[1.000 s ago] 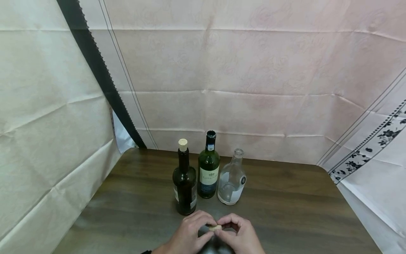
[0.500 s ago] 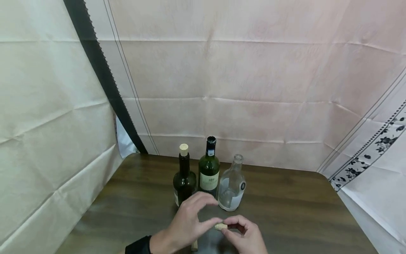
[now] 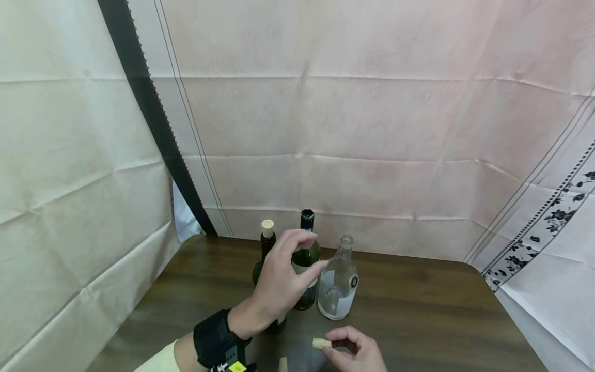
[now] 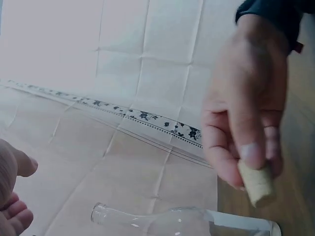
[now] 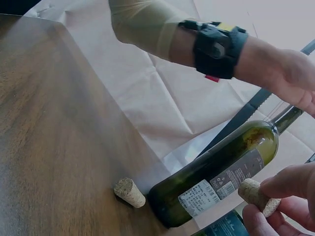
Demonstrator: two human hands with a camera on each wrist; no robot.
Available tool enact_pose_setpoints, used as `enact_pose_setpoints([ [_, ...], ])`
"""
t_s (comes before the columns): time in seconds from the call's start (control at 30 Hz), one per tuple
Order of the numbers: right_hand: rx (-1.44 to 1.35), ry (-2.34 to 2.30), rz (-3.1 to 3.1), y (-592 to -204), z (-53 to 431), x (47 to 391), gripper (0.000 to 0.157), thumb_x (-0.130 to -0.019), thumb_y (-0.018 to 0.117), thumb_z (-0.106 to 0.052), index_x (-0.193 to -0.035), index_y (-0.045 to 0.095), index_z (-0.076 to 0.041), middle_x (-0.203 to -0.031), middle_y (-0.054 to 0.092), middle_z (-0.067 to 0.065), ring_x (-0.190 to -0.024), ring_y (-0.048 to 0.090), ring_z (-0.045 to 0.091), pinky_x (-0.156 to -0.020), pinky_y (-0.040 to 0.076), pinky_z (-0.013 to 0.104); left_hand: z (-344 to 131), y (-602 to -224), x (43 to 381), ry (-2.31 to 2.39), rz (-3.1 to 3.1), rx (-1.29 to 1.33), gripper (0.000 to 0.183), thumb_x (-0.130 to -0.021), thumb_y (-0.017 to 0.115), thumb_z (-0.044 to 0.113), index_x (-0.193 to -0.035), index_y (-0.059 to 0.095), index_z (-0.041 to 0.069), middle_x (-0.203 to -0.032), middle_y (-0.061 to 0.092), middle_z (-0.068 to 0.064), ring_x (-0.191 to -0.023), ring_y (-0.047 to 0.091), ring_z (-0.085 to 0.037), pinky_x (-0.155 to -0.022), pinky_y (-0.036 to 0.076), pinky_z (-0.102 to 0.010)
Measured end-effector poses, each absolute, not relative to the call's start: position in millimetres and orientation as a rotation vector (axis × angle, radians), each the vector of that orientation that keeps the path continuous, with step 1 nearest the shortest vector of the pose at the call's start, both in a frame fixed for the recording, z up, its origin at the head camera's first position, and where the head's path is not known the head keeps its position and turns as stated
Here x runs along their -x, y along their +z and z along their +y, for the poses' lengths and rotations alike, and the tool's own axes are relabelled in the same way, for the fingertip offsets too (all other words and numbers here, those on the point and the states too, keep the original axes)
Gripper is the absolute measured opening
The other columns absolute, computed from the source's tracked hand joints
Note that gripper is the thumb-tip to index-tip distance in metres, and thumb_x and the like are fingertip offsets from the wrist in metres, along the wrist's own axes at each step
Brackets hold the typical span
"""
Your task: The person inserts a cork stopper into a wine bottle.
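Note:
My right hand (image 3: 358, 349) pinches a cork (image 3: 322, 343) between thumb and fingertips, low in the head view; the right wrist view also has this cork (image 5: 255, 191). My left hand (image 3: 279, 274) is raised before the bottles, thumb and fingers spread in a curve with nothing between them. Behind it the green wine bottle (image 3: 307, 254), with an uncovered mouth, is partly hidden. A dark wine bottle (image 3: 257, 271) stands left of it, mostly covered by that hand, with a cork (image 3: 267, 227) in its neck. Rightmost is a clear glass bottle (image 3: 338, 289), also uncovered.
Another cork (image 3: 283, 364) stands on the wooden table (image 3: 418, 310) near the front, close to the dark bottle's base in the right wrist view. A pale creased cloth (image 3: 372, 129) hangs behind the table and along its sides.
My left hand has let go of the cork and moved up and away to the bottles. The right hand keeps the cork, near the same place. The view has tilted slightly upward.

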State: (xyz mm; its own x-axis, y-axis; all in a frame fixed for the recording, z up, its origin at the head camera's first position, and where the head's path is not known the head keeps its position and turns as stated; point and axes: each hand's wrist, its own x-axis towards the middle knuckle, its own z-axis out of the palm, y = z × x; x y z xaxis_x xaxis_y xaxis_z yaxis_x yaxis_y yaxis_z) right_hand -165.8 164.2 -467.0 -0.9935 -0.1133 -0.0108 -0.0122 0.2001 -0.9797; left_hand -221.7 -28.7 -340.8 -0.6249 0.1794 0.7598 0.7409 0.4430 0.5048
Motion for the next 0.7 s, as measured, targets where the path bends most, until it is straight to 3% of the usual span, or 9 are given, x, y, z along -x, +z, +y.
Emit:
enact_pose_setpoints([
  [0.2,0.146,-1.928,2.398,-467.1,164.1,163.4,0.03,-0.077,0.082,-0.019,-0.099,0.07,-0.002,-0.093,0.071,0.008,-0.082,0.068,0.011,-0.075,0.054,0.022,-17.4,-339.6,229.6,-1.226,-2.099,0.638,0.066,-0.085,0.077,0.031,-0.14,0.044,0.017,-0.139,0.041,0.0,-0.119,0.046,-0.017,-0.098,0.047,-0.043],
  [0.4,0.121,-1.908,2.379,-464.7,164.8,163.3,0.033,-0.077,0.082,-0.022,-0.099,0.071,-0.001,-0.092,0.071,0.007,-0.086,0.068,0.019,-0.074,0.054,0.023,-8.1,-338.6,235.4,-1.288,-2.057,0.549,0.085,-0.085,0.077,0.032,-0.151,0.025,0.018,-0.149,0.024,-0.007,-0.135,0.033,-0.019,-0.109,0.039,-0.045],
  [0.57,0.089,-1.89,2.368,-464.7,166.1,165.1,0.033,-0.076,0.083,-0.023,-0.099,0.071,-0.003,-0.092,0.07,0.006,-0.089,0.066,0.023,-0.074,0.055,0.024,0.7,-337.3,239.6,-1.387,-2.033,0.485,0.091,-0.088,0.074,0.032,-0.154,0.013,0.018,-0.153,0.015,-0.006,-0.143,0.022,-0.02,-0.114,0.031,-0.051],
  [0.7,0.101,-1.9,2.378,-465.1,166.2,165.3,0.032,-0.077,0.082,-0.022,-0.1,0.071,-0.003,-0.093,0.07,0.007,-0.087,0.068,0.02,-0.074,0.055,0.024,6.8,-339.7,244.0,-1.432,-2.044,0.451,0.094,-0.089,0.072,0.033,-0.155,0.006,0.018,-0.155,0.011,-0.005,-0.146,0.017,-0.022,-0.115,0.03,-0.05],
])
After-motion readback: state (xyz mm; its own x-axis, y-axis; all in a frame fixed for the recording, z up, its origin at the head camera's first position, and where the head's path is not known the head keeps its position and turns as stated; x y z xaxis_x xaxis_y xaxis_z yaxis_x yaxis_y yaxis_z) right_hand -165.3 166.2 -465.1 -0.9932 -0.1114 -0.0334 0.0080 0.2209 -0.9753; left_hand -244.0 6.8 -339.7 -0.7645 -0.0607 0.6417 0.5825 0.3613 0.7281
